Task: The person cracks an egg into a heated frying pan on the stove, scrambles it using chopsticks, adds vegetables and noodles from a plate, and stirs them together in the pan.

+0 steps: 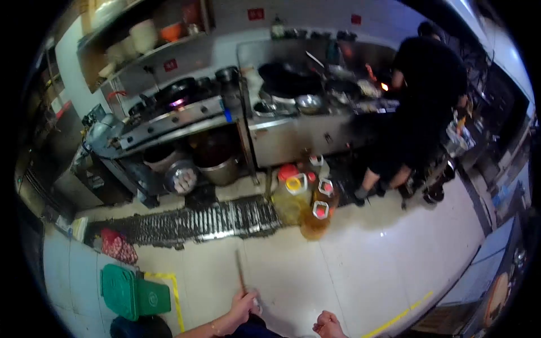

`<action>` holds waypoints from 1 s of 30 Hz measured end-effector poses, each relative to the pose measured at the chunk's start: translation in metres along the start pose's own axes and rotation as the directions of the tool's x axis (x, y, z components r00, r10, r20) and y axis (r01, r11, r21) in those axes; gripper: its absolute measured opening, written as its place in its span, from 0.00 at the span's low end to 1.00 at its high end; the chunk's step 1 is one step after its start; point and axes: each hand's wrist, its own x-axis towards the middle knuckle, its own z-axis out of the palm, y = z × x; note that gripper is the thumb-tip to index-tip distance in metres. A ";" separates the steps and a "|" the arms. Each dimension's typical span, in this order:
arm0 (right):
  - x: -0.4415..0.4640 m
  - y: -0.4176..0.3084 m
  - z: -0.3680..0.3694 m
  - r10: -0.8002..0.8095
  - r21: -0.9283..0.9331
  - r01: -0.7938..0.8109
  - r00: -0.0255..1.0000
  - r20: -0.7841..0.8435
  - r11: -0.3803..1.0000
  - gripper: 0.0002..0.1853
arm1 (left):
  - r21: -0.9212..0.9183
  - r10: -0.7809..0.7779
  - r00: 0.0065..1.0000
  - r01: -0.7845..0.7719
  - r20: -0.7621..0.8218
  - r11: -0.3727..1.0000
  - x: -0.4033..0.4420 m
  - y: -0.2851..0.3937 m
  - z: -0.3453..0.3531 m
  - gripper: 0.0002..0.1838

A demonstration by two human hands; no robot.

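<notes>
At the bottom of the head view, my left hand (242, 306) is closed around a thin, long stick-like thing (240, 271) that points up and away from me. It is blurred, greyish at the far end and browner near the fingers, so its exact kind is unclear. A small whitish patch shows beside that hand. To its right, my right hand (328, 325) is held low with its fingers curled in; whether anything is inside them is hidden. Both hands are above the tiled floor (287, 270), apart from each other.
A floor grate (208, 221) crosses ahead, with several oil jugs (291, 198) at its right. A green bin (135, 293) and a red mesh bag (118, 247) are at left. Beyond stand a stove (174, 119) and a wok range (293, 132), where a person in black (425, 96) works.
</notes>
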 end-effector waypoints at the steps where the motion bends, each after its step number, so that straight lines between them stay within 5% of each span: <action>1: 0.014 0.003 0.026 0.011 -0.085 -0.002 0.995 0.096 0.996 0.18 | -0.013 0.014 1.000 -0.014 -0.010 1.000 0.013 0.006 -0.035 0.10; 4: 0.117 0.031 0.110 0.189 -0.267 -0.168 0.981 0.053 0.949 0.08 | -0.053 -0.051 0.998 0.052 0.033 0.997 0.060 0.041 -0.133 0.16; 6: 0.157 0.029 0.221 -0.102 -0.496 0.125 0.992 0.074 0.859 0.06 | -0.086 -0.111 0.979 0.127 0.168 0.988 0.073 0.100 -0.141 0.21; 8: 0.183 0.014 0.316 -0.171 -0.763 0.326 0.945 0.279 0.559 0.15 | -0.041 -0.126 0.971 0.137 0.202 0.990 0.076 0.156 -0.137 0.24; 10: 0.210 0.005 0.393 -0.303 -0.614 0.616 0.784 0.542 0.494 0.20 | -0.124 -0.071 0.978 0.096 0.198 0.988 0.111 0.173 -0.150 0.30; 13: 0.246 -0.029 0.465 -0.308 -0.653 0.750 0.649 0.695 0.104 0.25 | -0.353 -0.111 0.969 0.185 0.220 0.917 0.128 0.242 -0.138 0.37; 16: 0.296 -0.048 0.496 -0.249 -0.599 0.799 0.571 0.782 -0.048 0.27 | -0.446 0.083 0.906 0.124 0.416 0.886 0.173 0.283 -0.153 0.39; 17: 0.311 -0.049 0.501 -0.210 -0.623 0.782 0.607 0.767 -0.018 0.28 | -0.409 0.015 0.967 0.094 0.254 0.908 0.184 0.293 -0.145 0.35; 19: 0.352 -0.069 0.515 -0.129 -0.489 0.867 0.477 0.870 -0.093 0.30 | -0.260 0.223 0.943 -0.157 0.246 0.953 0.226 0.308 -0.149 0.28; 21: 0.403 -0.094 0.526 -0.026 -0.362 0.920 0.363 0.932 -0.150 0.33 | -0.175 0.109 0.991 -0.093 0.084 0.980 0.241 0.345 -0.143 0.16; 22: 0.430 -0.122 0.534 0.053 -0.468 0.854 0.491 0.870 -0.228 0.31 | -0.236 0.194 0.979 -0.176 0.058 0.956 0.246 0.362 -0.143 0.13; 23: 0.475 -0.151 0.529 -0.025 -0.466 0.879 0.466 0.885 -0.099 0.26 | -0.338 0.183 0.981 -0.192 -0.059 0.922 0.256 0.368 -0.153 0.15; 25: 0.541 -0.217 0.520 -0.348 -0.601 0.767 0.513 0.784 -0.224 0.20 | -0.480 0.185 0.958 -0.270 -0.217 0.835 0.269 0.379 -0.180 0.19; 26: 0.578 -0.249 0.518 -0.452 -0.767 0.625 0.649 0.612 -0.141 0.17 | -0.529 0.219 0.939 -0.333 -0.266 0.781 0.268 0.389 -0.191 0.22; 27: 0.629 -0.278 0.500 -0.542 -0.829 0.541 0.660 0.521 -0.138 0.14 | -0.515 0.189 0.915 -0.361 -0.357 0.777 0.268 0.401 -0.198 0.24; 29: 0.693 -0.345 0.495 -0.698 -0.794 0.413 0.394 0.597 -0.446 0.10 | -0.482 0.121 0.837 -0.418 -0.533 0.770 0.276 0.414 -0.219 0.25; 30: 0.724 -0.373 0.491 -0.690 -0.805 0.281 0.414 0.593 -0.523 0.09 | -0.442 0.098 0.785 -0.443 -0.612 0.780 0.290 0.406 -0.243 0.23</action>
